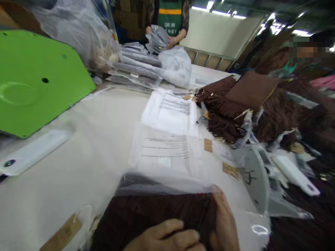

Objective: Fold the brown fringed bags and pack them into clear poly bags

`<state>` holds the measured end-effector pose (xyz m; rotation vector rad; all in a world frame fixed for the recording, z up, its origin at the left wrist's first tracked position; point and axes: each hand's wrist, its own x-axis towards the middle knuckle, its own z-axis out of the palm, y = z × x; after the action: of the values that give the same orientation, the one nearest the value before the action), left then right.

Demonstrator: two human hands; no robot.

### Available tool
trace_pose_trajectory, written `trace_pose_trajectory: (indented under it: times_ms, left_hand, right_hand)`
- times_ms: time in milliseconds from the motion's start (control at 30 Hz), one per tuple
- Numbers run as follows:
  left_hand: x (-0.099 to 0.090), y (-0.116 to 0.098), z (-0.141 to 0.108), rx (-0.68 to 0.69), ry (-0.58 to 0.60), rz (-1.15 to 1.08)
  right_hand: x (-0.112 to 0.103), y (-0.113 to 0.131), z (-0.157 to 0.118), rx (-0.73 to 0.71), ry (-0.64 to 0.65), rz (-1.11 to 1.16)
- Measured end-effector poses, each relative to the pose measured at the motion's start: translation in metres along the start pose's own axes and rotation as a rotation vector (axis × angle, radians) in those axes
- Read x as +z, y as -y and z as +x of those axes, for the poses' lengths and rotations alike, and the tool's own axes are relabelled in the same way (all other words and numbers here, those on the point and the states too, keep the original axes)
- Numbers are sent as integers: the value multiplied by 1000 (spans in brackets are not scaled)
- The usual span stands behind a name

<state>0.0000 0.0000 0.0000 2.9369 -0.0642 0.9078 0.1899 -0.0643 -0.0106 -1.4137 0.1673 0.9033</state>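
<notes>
A dark brown soft bag (157,212), folded flat, lies at the bottom middle, partly inside a clear plastic bag (159,186). My right hand (225,221) grips its right edge where the plastic meets it. On the front of the brown bag rests my left hand (170,238), its fingers laid over the surface. A tan paper tag (64,233) with a white string sits to the left. Just beyond are printed clear plastic bags (164,146) in an overlapping stack.
Brown fringed bags (251,90) are heaped at right, beside a grey panel (252,174). A green panel (39,80) and a white bar (34,151) stand at left. Packed plastic bags (141,64) lie at the far end, where another person (170,21) holds some.
</notes>
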Motion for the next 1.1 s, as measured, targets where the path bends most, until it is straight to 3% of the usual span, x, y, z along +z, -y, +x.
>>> trace_pose_trajectory:
  times_ms: [133,300,433,600,733,833,933,1033,1100]
  left_hand:
    - [31,-10,23,164,73,100]
    - [41,-21,10,37,246,43]
    - [40,-24,3,-51,347,48]
    - [40,-19,8,-188,311,174]
    - [46,-11,12,-232,298,177]
    - [52,-3,15,-305,296,152]
    - [55,5,16,-286,283,142]
    - [49,6,15,-185,285,123]
    - [40,4,13,-120,294,91]
  right_hand:
    - [13,4,17,-88,55,60]
    - [9,15,28,-154,158,88]
    - [-8,21,37,-230,246,-201]
    - [-28,23,44,-432,371,-521]
    - [-39,13,26,-655,419,-614]
    - [-45,8,9,-810,548,-777]
    - [-41,17,5,-737,484,-758]
    - [-26,33,13,-540,375,-558]
    - [-16,41,19,-388,400,-434]
